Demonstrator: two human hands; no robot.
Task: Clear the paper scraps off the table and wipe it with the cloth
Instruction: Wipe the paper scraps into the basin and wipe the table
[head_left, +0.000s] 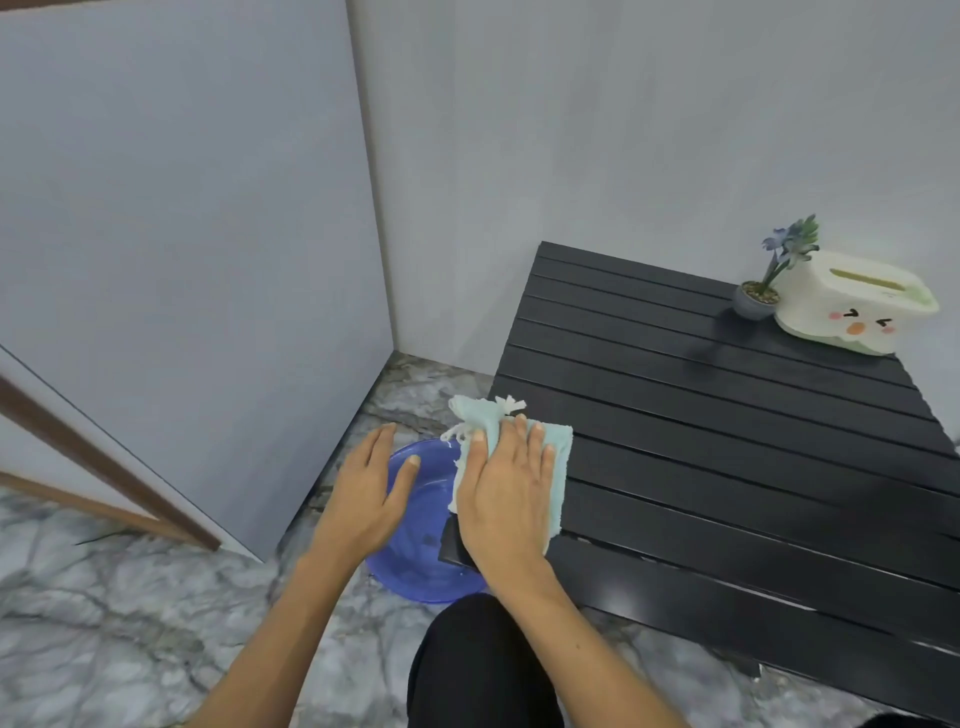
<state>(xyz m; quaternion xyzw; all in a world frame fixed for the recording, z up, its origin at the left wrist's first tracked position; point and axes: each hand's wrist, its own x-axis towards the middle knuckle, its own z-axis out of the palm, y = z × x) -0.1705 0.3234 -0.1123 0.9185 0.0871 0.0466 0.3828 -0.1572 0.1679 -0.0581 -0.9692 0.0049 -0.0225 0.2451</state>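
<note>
A low black slatted table fills the right half of the view. At its near left edge my right hand lies flat on a light blue cloth, pressing it on the tabletop. White paper scraps are bunched under the cloth's far end, right at the table's edge. Just left of the table a blue plastic basin stands on the floor. My left hand rests open on the basin's near left rim, fingers spread, holding nothing.
A small potted plant and a white tissue box with a cartoon face stand at the table's far right corner. Grey walls close in behind and to the left. The floor is marbled grey. My dark-clothed knee is at the bottom.
</note>
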